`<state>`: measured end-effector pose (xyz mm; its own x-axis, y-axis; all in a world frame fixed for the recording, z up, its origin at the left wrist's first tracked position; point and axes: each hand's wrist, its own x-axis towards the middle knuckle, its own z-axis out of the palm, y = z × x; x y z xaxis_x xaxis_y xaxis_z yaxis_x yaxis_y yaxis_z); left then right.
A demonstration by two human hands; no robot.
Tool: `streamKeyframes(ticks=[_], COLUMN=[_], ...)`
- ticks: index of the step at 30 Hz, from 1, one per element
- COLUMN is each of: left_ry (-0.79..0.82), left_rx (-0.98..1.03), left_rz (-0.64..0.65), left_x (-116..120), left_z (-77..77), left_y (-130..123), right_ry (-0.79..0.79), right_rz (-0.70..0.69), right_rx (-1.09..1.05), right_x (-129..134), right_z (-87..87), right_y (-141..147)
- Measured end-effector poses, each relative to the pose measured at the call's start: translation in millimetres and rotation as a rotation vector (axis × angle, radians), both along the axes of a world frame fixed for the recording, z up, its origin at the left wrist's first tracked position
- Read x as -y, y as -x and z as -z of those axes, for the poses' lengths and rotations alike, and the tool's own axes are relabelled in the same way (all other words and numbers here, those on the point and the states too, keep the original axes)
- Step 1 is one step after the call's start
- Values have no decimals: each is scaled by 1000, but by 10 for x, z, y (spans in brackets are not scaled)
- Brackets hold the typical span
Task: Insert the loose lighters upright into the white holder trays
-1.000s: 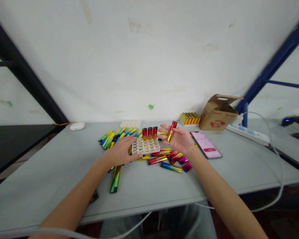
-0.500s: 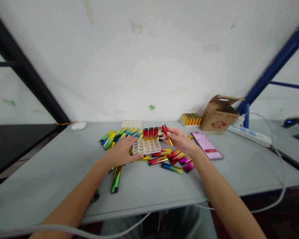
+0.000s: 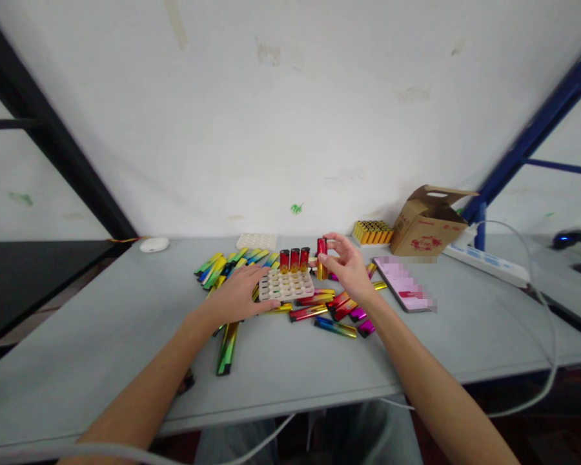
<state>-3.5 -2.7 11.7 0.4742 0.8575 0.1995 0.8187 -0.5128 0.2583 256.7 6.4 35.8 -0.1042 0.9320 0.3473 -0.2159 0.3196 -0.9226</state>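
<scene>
My left hand (image 3: pixel 239 294) grips the left side of a whitish tray with rows of holes (image 3: pixel 286 286), its thumb along the near edge. Three red-and-gold lighters (image 3: pixel 295 259) stand upright in the tray's back row. Just right of the tray, my right hand (image 3: pixel 351 265) pinches another red-gold lighter (image 3: pixel 322 258), held upright above the table. Loose red-gold lighters (image 3: pixel 308 313), a blue-gold lighter (image 3: pixel 336 327) and magenta ones lie between the hands. Green, yellow and blue lighters (image 3: pixel 217 266) are piled beside and behind my left hand.
A second holed tray (image 3: pixel 256 241) lies by the wall. Farther right are a block of upright yellow lighters (image 3: pixel 372 232), an open cardboard box (image 3: pixel 428 223), a phone (image 3: pixel 404 284) and a power strip (image 3: pixel 489 263). A white case (image 3: pixel 153 245) sits at back left. A white cable hangs across the right side.
My right hand has turned the lighter from tilted to upright, and its fingers have risen slightly. My left hand and the tray remain in place.
</scene>
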Motion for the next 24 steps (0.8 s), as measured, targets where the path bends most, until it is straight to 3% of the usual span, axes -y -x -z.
streamKeyframes(ticks=[6, 16, 24], left_ry=[-2, 9, 3], left_rx=[26, 73, 89], left_rz=[-1, 13, -11], left_x=[-7, -35, -39], left_z=[25, -10, 10], left_y=[2, 0, -18], right_ry=[-256, -673, -770], right_rz=[184, 201, 305], right_rx=[278, 753, 933], right_x=[97, -140, -154], right_z=[-4, 7, 54], right_y=[130, 587, 607])
